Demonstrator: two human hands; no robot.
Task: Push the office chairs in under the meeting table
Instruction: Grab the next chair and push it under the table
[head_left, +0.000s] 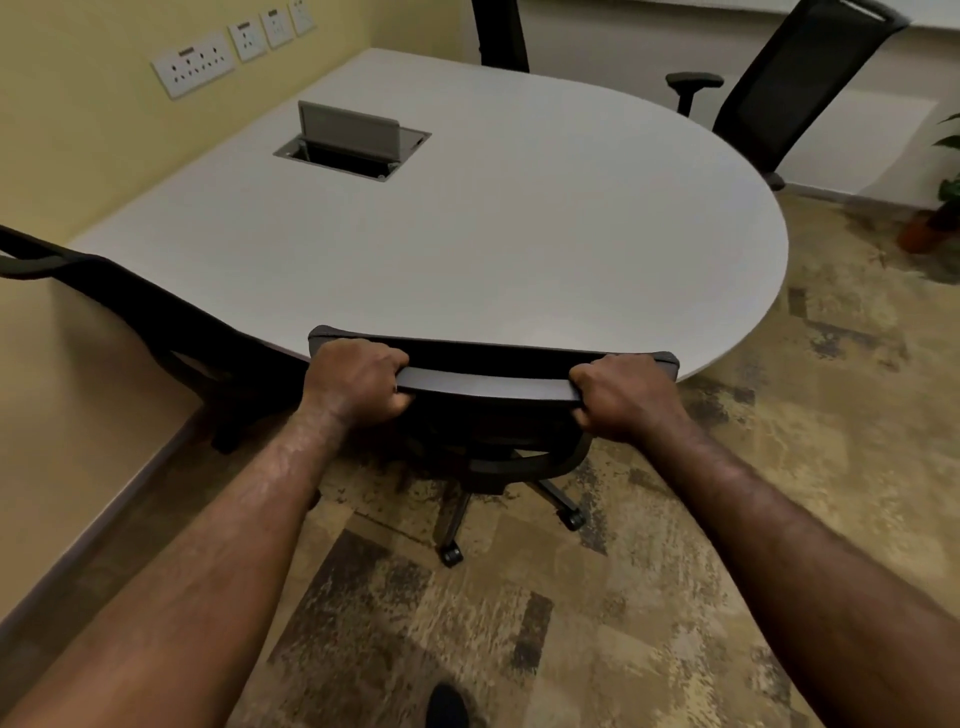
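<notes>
A black office chair stands right in front of me, its backrest top against the near curved edge of the white meeting table. My left hand grips the left end of the backrest's top bar and my right hand grips the right end. The seat is hidden under the table; the wheeled base shows below. A second black chair sits at the table's left side, close to the wall. A third chair stands back from the far right edge, and a fourth chair is at the far side.
An open cable box with a raised lid is set into the tabletop. Wall sockets line the yellow wall on the left. A potted plant stands at the right. Patterned carpet covers the floor; my shoe shows at the bottom.
</notes>
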